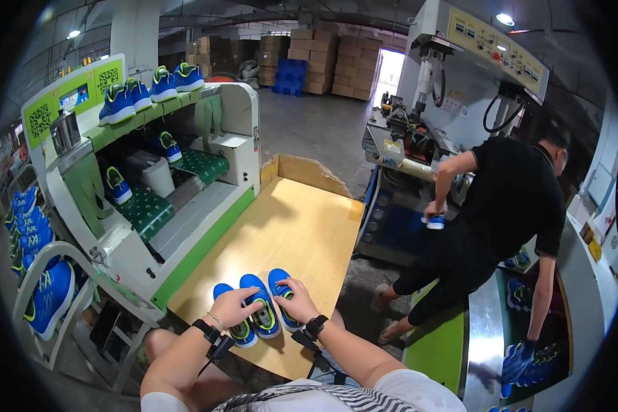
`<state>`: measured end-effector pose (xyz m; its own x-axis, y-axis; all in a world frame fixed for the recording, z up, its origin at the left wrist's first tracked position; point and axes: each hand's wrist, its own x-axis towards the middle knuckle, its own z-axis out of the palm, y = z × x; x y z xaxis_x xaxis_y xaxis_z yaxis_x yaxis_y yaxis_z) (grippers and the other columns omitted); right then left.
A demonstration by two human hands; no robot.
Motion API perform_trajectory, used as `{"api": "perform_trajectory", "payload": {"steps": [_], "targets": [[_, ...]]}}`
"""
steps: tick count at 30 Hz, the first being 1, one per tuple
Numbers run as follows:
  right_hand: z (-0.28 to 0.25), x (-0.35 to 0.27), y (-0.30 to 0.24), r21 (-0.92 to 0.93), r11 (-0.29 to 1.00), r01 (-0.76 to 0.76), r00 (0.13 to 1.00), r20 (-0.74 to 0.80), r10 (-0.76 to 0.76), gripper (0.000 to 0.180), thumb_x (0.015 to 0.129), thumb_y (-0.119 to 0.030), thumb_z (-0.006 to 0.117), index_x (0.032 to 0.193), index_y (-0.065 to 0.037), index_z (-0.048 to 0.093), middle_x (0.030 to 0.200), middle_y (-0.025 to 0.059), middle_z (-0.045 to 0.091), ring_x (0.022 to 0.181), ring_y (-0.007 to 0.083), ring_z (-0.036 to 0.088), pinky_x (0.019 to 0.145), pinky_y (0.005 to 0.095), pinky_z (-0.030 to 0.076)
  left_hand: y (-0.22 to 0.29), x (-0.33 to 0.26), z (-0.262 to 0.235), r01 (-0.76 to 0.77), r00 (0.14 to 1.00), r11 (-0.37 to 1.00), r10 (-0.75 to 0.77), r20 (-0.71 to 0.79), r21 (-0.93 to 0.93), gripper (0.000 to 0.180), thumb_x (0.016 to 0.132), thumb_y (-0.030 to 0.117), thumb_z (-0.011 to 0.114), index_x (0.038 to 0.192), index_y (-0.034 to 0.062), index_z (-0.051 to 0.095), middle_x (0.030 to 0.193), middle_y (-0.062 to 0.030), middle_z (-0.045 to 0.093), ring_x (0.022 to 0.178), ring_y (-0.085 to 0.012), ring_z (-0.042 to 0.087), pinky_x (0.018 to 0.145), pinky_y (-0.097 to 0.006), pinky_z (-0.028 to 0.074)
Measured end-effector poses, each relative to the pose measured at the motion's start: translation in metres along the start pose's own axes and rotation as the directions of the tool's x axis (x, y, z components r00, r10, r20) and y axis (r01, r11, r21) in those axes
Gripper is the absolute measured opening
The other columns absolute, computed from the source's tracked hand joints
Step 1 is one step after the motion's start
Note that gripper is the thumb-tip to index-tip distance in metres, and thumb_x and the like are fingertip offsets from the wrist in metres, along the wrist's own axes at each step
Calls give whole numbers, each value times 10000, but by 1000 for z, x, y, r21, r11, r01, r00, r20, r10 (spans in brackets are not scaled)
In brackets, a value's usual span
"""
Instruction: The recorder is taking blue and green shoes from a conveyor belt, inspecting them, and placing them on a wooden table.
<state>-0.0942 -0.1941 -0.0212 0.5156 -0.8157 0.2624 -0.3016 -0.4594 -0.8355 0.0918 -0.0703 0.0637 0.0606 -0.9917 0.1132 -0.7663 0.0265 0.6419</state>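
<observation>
Three blue sneakers with lime-green trim and grey insides lie side by side on a light wooden board, toes pointing away from me. My left hand (pixel 231 307) is closed over the left sneaker (pixel 245 338), its fingers reaching across to the side of the middle sneaker (pixel 252 281). On the right sneaker (pixel 277 276), my right hand (pixel 296 303) curls its fingers around the upper near the laces. Both hands partly cover the shoes beneath them.
Left of the wooden board (pixel 302 213) stands a green-and-white machine (pixel 206 213) with sneakers on top and on its green belt. A rack (pixel 48 257) holds more sneakers at far left. A co-worker in black (pixel 508 185) bends over a conveyor (pixel 484 323) at right, near another machine (pixel 408 141).
</observation>
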Motion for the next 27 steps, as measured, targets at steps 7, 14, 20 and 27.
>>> {"api": "perform_trajectory", "payload": {"steps": [7,14,20,27], "targets": [[6,-6,-6,12,1000,19,999,27,-20,450,765,-232,735,1163,-73,599,1252,191,541,1216,359,483,1052,413,380,-34,-6,-4,94,995,945,-74,73,-314,369,904,308,651,1209,101,660,885,-81,702,691,-143,576,673,-286,489],[-9,-2,-14,-9,1000,-19,998,51,19,451,751,-125,718,1175,-40,590,1242,190,533,1199,336,500,1042,391,387,-35,4,0,-51,998,946,56,7,-321,390,904,288,648,1233,80,620,1028,-157,694,794,-241,662,733,-338,521],[-19,24,-15,-103,994,19,964,264,9,318,854,-201,705,1092,-24,590,1216,206,520,1222,331,475,1021,394,383,-46,11,-2,-20,1000,946,26,14,-322,413,905,354,627,1182,48,639,1067,-166,684,918,-319,661,820,-371,517],[-28,191,5,-446,831,333,877,469,-100,425,874,-242,635,1223,-6,581,1311,223,545,1246,367,491,1054,415,386,-43,33,-16,73,992,933,-31,124,-352,377,913,335,610,1168,60,650,1021,-171,694,929,-318,673,825,-376,524]]}}
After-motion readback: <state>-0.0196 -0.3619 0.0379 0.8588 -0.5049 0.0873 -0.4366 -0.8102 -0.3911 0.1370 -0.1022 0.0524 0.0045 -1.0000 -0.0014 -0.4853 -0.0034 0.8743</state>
